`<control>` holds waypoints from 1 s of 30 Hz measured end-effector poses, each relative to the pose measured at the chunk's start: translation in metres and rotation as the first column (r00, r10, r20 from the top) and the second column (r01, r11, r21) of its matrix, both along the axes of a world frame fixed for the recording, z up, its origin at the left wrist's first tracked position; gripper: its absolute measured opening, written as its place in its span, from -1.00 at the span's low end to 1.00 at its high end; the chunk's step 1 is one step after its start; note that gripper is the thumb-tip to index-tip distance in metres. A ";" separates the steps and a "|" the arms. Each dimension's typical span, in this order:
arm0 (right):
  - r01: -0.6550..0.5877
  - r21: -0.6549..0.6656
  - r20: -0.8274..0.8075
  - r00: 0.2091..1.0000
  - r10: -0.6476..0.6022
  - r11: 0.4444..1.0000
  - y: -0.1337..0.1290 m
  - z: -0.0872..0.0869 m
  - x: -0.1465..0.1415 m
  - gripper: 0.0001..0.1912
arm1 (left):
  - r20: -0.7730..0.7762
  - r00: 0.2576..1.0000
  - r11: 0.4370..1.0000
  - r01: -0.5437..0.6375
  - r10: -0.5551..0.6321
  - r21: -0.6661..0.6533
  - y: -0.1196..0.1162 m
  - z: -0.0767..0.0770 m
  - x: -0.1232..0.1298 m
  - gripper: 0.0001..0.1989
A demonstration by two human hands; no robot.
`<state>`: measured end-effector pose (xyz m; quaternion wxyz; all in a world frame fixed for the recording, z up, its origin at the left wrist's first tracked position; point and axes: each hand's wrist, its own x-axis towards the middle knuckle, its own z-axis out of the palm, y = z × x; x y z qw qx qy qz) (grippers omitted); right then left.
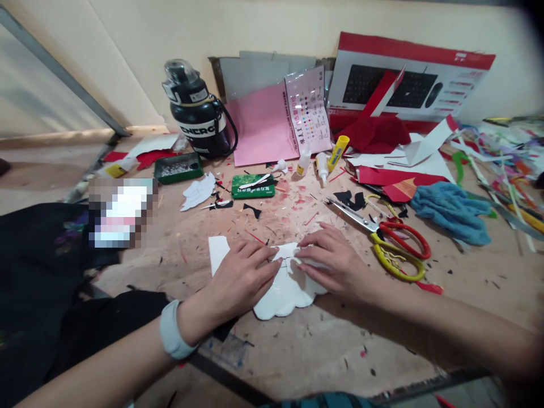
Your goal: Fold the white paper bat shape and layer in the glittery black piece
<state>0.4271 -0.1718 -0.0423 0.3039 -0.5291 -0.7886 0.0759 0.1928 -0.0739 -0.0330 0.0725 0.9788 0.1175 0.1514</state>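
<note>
Passable tabletop (pixel 147 272) lies left of the white scalloped cutout (pixel 280 297); 2 obstacles: red-and-yellow-handled scissors (pixel 374 228) rightward, a green tin lid (pixel 243 192) beyond.

Paper piece (pixel 281 293): plain white, a few thin dark lines near its middle. Wristband (pixel 173 331): pale grey. Scissors (pixel 374 226): silver blades, one red handle loop, one yellow. Tin (pixel 250 193): green, white lettering. Bottle (pixel 200 116): black, white band with black lettering. Packet (pixel 266 130): pink; its right panel shows multicoloured dots and dark characters. Box (pixel 419 85): red and white, printed with a black keyboard and mouse. Cloth (pixel 450 211): solid blue. Glue stick (pixel 339 153): yellow. Tabletop (pixel 144 272): light brown, blotched reddish towards the centre, flecked with black and red. Wall (pixel 140 51): cream.
</note>
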 end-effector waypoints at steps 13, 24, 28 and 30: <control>-0.055 -0.453 0.002 0.998 0.063 0.890 0.056 0.019 -0.006 -0.93 | -0.021 1.000 1.000 0.017 -0.016 0.026 0.002 -0.001 0.000 -0.82; -0.042 -0.522 0.003 0.999 0.051 0.852 0.058 0.022 -0.005 -0.95 | -0.015 1.000 1.000 0.006 -0.006 -0.001 0.001 0.003 0.001 -0.80; -0.047 -0.561 0.006 0.998 0.061 0.827 0.060 0.025 -0.005 -0.94 | -0.025 1.000 0.999 0.007 -0.008 -0.043 0.002 0.003 0.002 -0.78; -0.044 -0.575 0.009 0.998 0.059 0.817 0.060 0.027 -0.006 -0.93 | -0.029 1.000 0.998 0.008 -0.010 -0.055 0.002 0.003 0.003 -0.79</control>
